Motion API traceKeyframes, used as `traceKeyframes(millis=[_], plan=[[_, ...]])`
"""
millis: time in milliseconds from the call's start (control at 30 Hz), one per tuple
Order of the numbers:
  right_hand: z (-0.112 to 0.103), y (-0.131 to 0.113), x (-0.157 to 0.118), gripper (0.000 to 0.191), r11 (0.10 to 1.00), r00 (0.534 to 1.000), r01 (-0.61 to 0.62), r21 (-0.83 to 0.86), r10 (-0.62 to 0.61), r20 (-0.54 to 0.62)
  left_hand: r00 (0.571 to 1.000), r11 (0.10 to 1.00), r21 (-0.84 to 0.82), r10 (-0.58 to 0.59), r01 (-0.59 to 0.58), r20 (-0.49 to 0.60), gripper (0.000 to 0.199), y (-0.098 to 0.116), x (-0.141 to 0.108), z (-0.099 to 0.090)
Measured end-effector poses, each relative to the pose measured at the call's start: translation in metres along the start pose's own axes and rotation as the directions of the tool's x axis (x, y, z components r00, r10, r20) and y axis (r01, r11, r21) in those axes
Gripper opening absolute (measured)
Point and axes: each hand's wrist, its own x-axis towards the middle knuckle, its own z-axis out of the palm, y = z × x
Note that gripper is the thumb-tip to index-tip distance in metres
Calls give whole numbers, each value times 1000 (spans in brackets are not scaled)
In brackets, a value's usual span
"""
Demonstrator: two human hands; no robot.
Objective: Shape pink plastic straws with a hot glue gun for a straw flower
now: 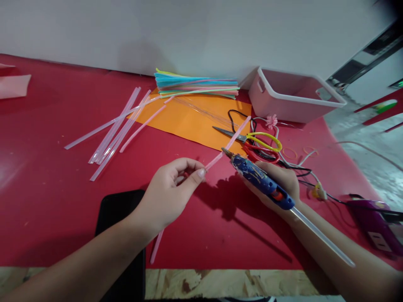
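Observation:
My left hand [176, 193] pinches a pink pipe cleaner [215, 160] between thumb and forefinger. The strip slants up to the right, and another pink end shows below my wrist. My right hand [280, 184] is wrapped round a blue glue gun [262, 180], its nozzle at or just over the pipe cleaner; I cannot tell whether they touch. A clear glue stick [324, 238] juts from the gun's back. Just beyond the nozzle lie scissors [264, 144] with yellow and red handles, partly on an orange sheet [195, 119].
Several clear pinkish sticks [118, 128] lie at the left, beside a loose pink pipe cleaner [143, 128]. A bundle of coloured pipe cleaners [197, 84] rests by the wall. A pink bin [283, 102], cables [302, 167], a purple power strip [374, 226] and a black phone [121, 209] are around.

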Motion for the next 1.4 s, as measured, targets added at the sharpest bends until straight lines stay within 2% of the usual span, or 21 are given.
traceKeyframes(millis=[433,1033,1400], plan=[[1,-2,0,9,998,1000,-15,-60,15,9,1000,1000,-9,1,-1,4,15,-4,0,-1],[0,-3,-1,13,1000,997,-23,8,22,75,1000,999,-34,1,-2,-4,13,0,-2,0],[2,-6,0,11,997,995,38,61,-44,94,1000,999,-30,-16,16,3,12,0,-1,1]])
